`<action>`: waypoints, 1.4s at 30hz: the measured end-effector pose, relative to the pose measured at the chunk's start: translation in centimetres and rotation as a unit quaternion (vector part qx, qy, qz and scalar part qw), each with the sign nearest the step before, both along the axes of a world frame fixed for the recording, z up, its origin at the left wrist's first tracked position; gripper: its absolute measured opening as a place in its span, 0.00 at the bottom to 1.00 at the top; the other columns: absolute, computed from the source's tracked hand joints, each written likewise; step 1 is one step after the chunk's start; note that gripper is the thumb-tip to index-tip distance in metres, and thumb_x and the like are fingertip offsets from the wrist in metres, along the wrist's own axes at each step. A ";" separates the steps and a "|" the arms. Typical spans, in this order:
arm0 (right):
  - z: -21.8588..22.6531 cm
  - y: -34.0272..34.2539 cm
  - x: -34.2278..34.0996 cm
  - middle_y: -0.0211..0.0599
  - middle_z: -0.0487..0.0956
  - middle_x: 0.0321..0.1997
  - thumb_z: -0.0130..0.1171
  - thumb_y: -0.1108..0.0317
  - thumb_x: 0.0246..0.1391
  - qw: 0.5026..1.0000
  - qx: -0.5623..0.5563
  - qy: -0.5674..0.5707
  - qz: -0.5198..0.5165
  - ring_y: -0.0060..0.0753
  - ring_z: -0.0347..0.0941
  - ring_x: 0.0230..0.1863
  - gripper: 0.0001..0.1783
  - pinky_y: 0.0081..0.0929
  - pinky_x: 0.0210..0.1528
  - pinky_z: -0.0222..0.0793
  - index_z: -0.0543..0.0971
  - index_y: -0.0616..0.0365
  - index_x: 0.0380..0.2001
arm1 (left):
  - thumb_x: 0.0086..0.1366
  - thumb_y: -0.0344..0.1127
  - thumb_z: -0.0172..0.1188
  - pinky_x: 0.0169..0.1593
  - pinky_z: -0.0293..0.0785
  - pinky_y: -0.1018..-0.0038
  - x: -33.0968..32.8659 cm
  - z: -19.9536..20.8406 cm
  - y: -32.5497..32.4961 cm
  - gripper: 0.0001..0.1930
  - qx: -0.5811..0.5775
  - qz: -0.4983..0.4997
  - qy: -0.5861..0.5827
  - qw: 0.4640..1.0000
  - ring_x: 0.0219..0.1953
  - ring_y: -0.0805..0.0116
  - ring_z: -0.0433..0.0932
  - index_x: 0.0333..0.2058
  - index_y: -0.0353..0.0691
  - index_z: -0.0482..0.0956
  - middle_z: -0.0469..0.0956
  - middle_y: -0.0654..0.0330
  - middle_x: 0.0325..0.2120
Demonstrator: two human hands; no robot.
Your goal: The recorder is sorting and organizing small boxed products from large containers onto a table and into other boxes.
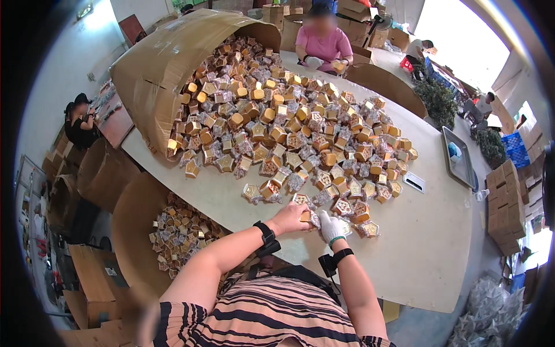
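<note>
My bare left hand (291, 219) is closed around a small gold pentagonal box (305, 216) at the near edge of the pile. Right beside it, my right hand (331, 227) wears a white glove. Its fingertips reach toward clear plastic wrap near the held box and the pieces around it; whether they grip anything is hard to make out. A big heap of similar gold boxes (272, 124), many in crinkled clear wrap, covers the white table (404, 254) ahead of both hands. Some wrapped boxes (367, 229) lie just right of my gloved hand.
A large cardboard carton (156, 75) lies tipped on the table, spilling the boxes. Below the left edge stands a round cardboard bin (136, 214) with more boxes. A metal tray (458, 157) sits at the right edge. Across the table, a person in pink (325, 40) handles pieces.
</note>
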State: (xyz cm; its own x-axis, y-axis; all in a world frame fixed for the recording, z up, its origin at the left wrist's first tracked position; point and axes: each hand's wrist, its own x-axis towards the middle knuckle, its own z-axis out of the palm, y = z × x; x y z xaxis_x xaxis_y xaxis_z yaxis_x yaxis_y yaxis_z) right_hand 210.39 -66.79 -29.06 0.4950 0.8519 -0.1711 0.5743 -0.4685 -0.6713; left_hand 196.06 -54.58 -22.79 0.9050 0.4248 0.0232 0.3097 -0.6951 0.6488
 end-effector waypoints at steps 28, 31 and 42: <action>-0.5 -3.8 5.2 0.51 0.78 0.38 0.51 0.63 0.50 0.966 -0.116 -0.062 -0.224 0.51 0.74 0.42 0.12 0.42 0.41 0.69 0.77 0.55 0.36 | 0.49 0.51 0.62 0.41 0.73 0.61 -19.2 3.8 10.6 0.24 0.146 0.162 0.340 0.915 0.37 0.50 0.77 0.40 0.39 0.77 0.79 0.51 0.34; -1.7 -3.1 4.7 0.49 0.79 0.38 0.49 0.67 0.49 0.978 0.027 0.074 -0.191 0.47 0.76 0.38 0.16 0.37 0.42 0.69 0.77 0.61 0.39 | 0.51 0.50 0.62 0.45 0.71 0.61 -12.6 0.1 8.2 0.26 0.058 0.065 0.187 0.978 0.42 0.51 0.75 0.45 0.39 0.73 0.76 0.49 0.39; -1.6 -7.4 1.9 0.31 0.69 0.17 0.48 0.73 0.44 0.845 0.072 0.412 -0.334 0.24 0.63 0.14 0.14 0.21 0.16 0.61 0.78 0.62 0.35 | 0.46 0.42 0.67 0.52 0.67 0.61 4.9 -6.5 -4.3 0.36 0.164 -0.088 0.147 0.971 0.55 0.48 0.63 0.54 0.42 0.64 0.66 0.47 0.50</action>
State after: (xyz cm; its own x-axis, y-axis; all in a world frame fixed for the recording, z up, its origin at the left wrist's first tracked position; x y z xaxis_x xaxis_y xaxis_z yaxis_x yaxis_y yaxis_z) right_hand 212.27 -74.24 -30.62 0.6367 0.4706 -0.6109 -0.4758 -0.3836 -0.7915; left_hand 200.95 -58.85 -29.27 0.9510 0.2760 -0.1395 0.3054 -0.9088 0.2841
